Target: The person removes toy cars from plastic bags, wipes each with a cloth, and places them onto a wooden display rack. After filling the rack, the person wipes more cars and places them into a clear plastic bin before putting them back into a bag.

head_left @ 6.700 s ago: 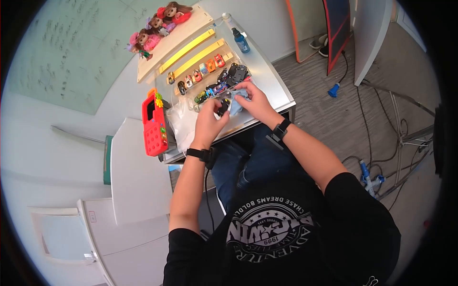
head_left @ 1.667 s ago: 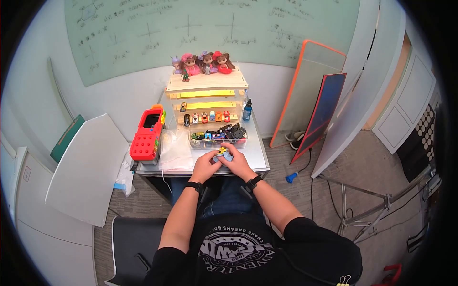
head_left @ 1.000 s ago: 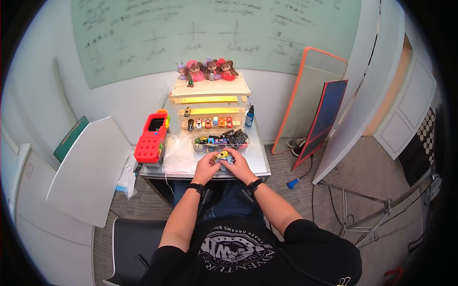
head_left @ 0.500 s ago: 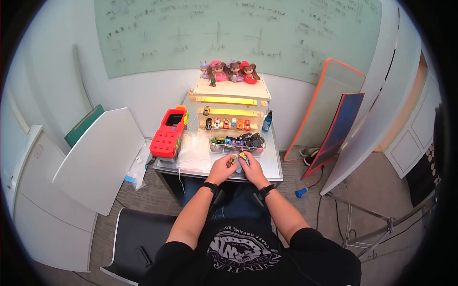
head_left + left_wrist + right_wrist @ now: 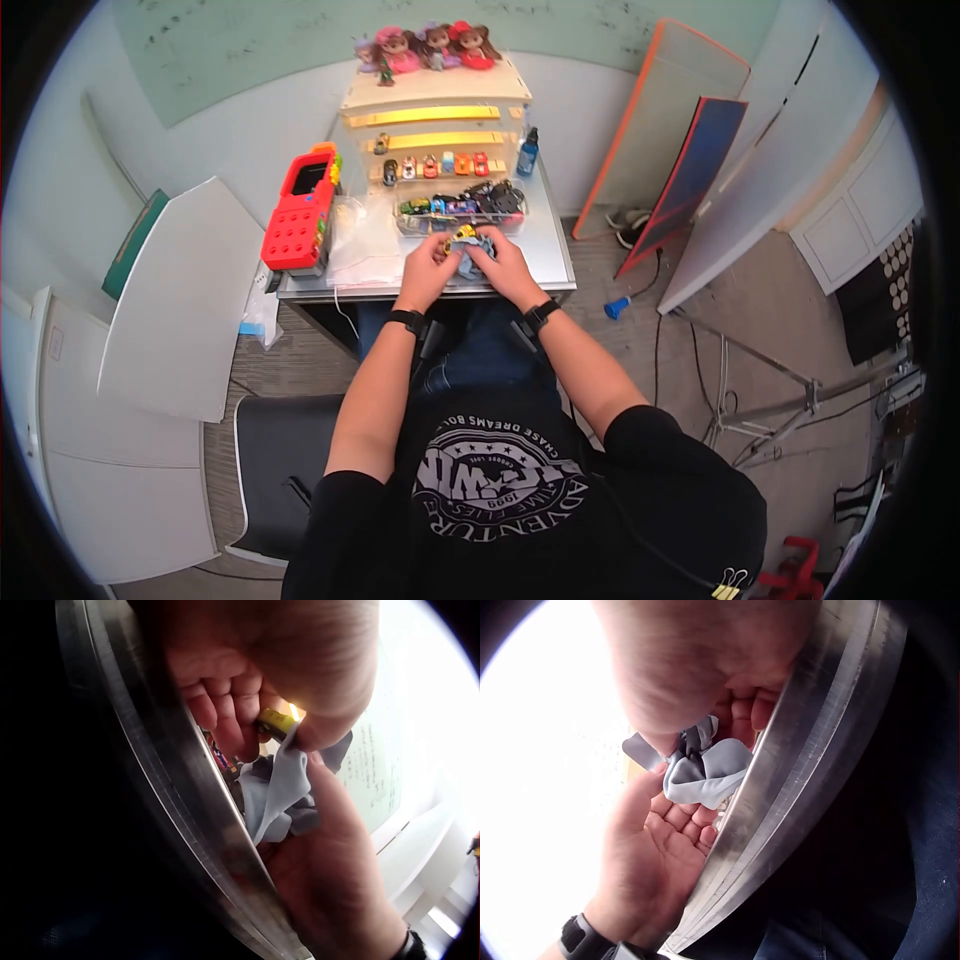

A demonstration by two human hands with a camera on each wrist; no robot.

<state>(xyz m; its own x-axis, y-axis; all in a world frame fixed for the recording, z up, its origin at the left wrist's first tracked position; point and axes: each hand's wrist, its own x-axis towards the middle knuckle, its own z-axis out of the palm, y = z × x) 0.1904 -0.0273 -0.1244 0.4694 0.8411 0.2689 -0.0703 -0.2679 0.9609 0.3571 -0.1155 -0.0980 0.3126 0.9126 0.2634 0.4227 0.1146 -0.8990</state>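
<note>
A small yellow toy car [image 5: 466, 232] is held between both hands over the front edge of the table. My left hand [image 5: 425, 272] pinches it from the left; the left wrist view shows the car's yellow body [image 5: 277, 720] by those fingers. A grey-blue cloth [image 5: 474, 264] is bunched against the car, its folds [image 5: 705, 776] hanging between the hands. My right hand [image 5: 508, 272] grips the cloth, thumb pressed on it. In the right wrist view the cloth hides the car.
Just beyond the hands stands a clear box [image 5: 505, 228] of toy vehicles. Behind it, a stepped wooden rack [image 5: 435, 180] bears a row of cars, with dolls [image 5: 440, 48] on top. A plastic bag [image 5: 362, 250] and red toy case [image 5: 298, 225] lie left; a blue bottle [image 5: 528, 153] stands right.
At 6.7 s ago the hands had a dark object and the cloth; by 1.7 s ago the yellow car was in them. Since then the car and cloth have shifted slightly between the fingers.
</note>
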